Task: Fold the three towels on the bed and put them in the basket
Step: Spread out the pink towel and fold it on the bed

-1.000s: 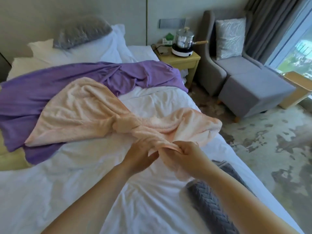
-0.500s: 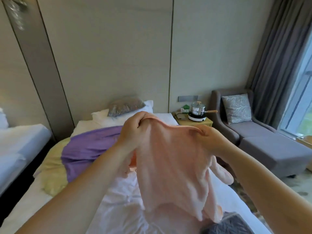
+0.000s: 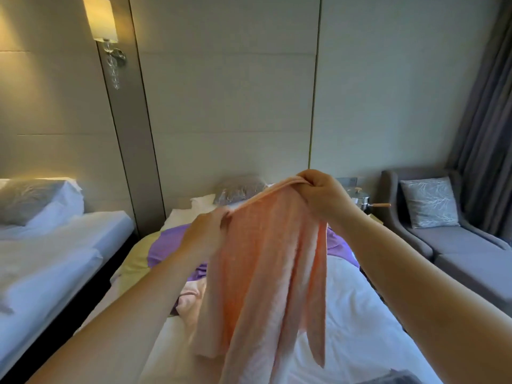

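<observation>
- Hanging above the bed (image 3: 360, 314), the peach towel (image 3: 266, 273) is held up by its top edge, and its long folds are let fall toward the white sheet.
- The right hand (image 3: 324, 195) is raised higher, and a bunched corner of the top edge is gripped inside its curled fingers.
- The left hand (image 3: 205, 231) is kept lower and to the left, and the same edge is pinched there; its fingertips are partly hidden by the cloth.
- Between the two hands the edge is drawn at a slant, rising toward the right hand.
- A paler pink fold is seen lying on the sheet below the left hand.
- A purple towel (image 3: 166, 245) is spread across the bed behind the peach towel, and a pale yellow towel (image 3: 135, 261) is laid just beside it on the left.
- A grey pillow (image 3: 238, 189) is propped at the head of the bed.
- A second bed (image 3: 55, 259) is seen to the left, below a lit wall lamp (image 3: 102, 20).
- A grey armchair (image 3: 457, 239) with a patterned cushion (image 3: 428, 202) is set to the right.
</observation>
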